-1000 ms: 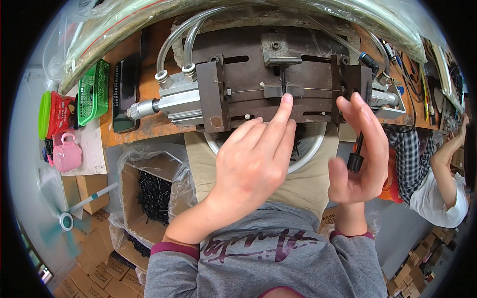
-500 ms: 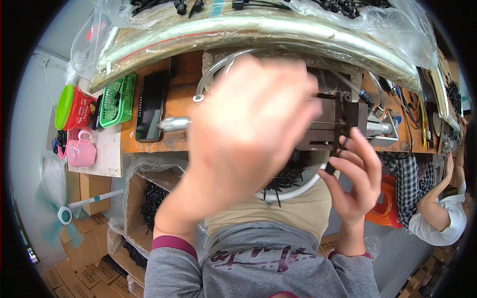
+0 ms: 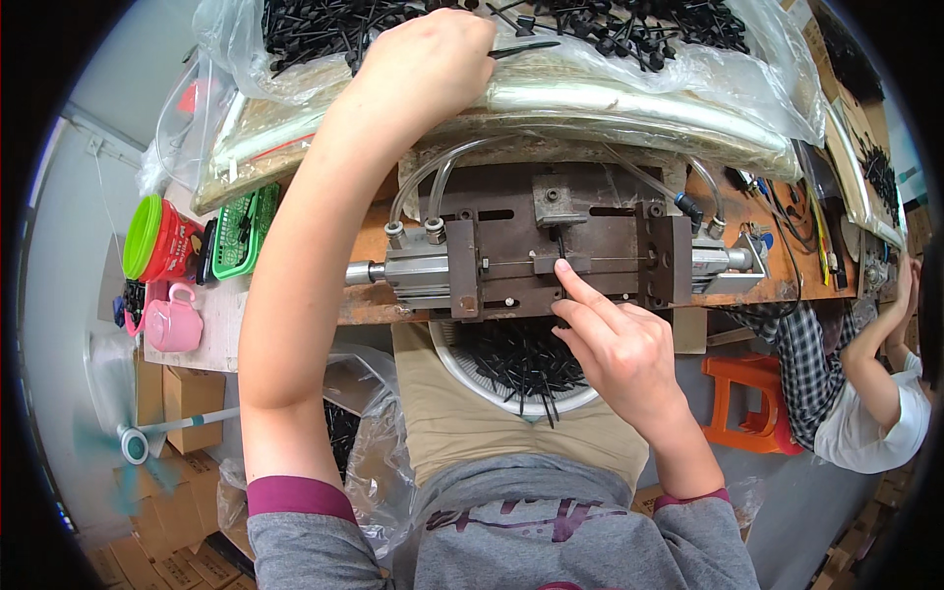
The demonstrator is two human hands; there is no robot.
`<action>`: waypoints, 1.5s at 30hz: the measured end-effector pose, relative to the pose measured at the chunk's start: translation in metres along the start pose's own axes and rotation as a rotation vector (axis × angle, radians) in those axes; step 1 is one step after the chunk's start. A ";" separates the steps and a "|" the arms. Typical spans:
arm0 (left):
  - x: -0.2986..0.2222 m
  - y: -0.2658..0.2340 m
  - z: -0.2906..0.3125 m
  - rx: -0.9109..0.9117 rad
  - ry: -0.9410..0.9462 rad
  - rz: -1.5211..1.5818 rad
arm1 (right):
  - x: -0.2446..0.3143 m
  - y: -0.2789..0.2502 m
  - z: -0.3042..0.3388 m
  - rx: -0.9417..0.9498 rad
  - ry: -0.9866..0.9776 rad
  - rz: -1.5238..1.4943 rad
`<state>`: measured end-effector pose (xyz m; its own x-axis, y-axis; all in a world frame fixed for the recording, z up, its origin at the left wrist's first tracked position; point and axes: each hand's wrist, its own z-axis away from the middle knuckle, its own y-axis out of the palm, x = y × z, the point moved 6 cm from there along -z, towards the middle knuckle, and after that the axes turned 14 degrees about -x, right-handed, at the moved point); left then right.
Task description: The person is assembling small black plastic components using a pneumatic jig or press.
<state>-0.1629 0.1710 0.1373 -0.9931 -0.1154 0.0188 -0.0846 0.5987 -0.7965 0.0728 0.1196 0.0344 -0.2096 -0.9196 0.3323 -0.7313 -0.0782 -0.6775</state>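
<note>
Near the frame's centre, a thin black part [image 3: 560,240] lies lengthwise up-down in the brown fixture [image 3: 511,187], its lower end at the right hand's [image 3: 629,352] extended forefinger (nearer by far), while the left hand [image 3: 438,57] is at the upper-edge black pile [image 3: 629,31], whatever either grips seemingly hidden.

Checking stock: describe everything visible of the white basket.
The white basket is round, with ribbed, plastic-looking walls. It sits open-side up at the person's lap, its far side hidden by the brown fixture. Thin black pieces lie heaped inside, some jutting over the near rim. The right hand hides its right edge.
</note>
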 end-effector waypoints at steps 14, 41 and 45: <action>-0.054 -0.092 0.109 -0.368 -0.396 0.587 | 0.096 -0.076 0.016 0.350 0.196 -2.054; -0.115 -0.088 0.203 -0.198 -0.764 1.407 | 0.126 -0.051 0.046 0.601 0.198 -2.122; -0.134 -0.059 0.207 -0.158 -0.954 1.670 | 0.068 -0.062 0.026 -0.085 0.074 -0.745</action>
<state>-0.0080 -0.0132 0.0571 0.2966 0.2660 -0.9172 0.6993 0.5936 0.3982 0.1207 0.0514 0.0820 0.3192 -0.6061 0.7285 -0.7434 -0.6369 -0.2041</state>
